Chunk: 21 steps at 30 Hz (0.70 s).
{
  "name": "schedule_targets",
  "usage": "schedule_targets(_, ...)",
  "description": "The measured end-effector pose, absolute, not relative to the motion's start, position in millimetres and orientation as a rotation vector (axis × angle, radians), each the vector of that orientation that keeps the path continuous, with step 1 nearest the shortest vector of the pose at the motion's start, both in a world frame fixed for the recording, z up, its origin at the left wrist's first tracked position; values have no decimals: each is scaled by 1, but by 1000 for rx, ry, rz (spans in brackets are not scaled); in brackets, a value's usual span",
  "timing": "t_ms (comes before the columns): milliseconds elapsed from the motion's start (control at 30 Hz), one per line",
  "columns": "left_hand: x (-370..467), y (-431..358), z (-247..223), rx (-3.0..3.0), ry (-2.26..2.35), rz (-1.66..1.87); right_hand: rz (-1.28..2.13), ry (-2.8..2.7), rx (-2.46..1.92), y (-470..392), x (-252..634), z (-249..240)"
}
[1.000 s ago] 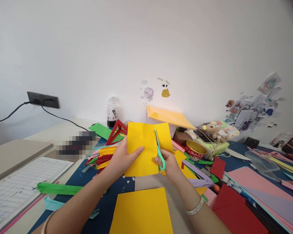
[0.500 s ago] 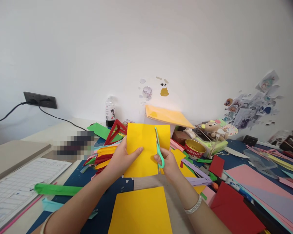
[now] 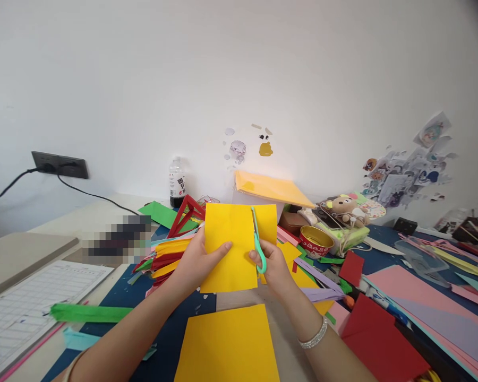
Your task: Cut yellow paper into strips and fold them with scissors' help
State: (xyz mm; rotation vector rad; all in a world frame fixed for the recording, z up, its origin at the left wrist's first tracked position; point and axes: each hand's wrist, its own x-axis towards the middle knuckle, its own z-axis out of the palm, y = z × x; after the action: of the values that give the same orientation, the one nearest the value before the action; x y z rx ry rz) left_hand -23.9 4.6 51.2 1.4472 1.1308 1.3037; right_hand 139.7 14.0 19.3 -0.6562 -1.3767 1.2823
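My left hand (image 3: 201, 260) grips the left side of a yellow sheet (image 3: 229, 239), its thumb lying on the front. Mint-green scissors (image 3: 258, 246) are in my right hand (image 3: 269, 260), fingers closed round the handles. The blades point up along a cut in the sheet, near its top edge, with a narrower strip to their right. Below the hands a second yellow sheet (image 3: 229, 345) lies on the table.
Colored strips (image 3: 169, 257) lie left of the held sheet. Behind stand a bottle (image 3: 177, 183) and an orange packet (image 3: 271, 190). To the right are a red tin (image 3: 316, 243), a plush bear (image 3: 346, 208), red paper (image 3: 382, 339) and pink paper (image 3: 398, 284).
The whole view has shifted slightly. Both hands keep their hold on the sheet and scissors, with little visible change between them.
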Motion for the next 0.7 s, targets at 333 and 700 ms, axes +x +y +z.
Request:
schedule_targets(333,-17,6,45,1320,1091,1213,1260,-1311,-694,15,140,19)
schedule_targets(700,-12,13,29,1119,1034,1134,1424,-1120,-796,23,141,14)
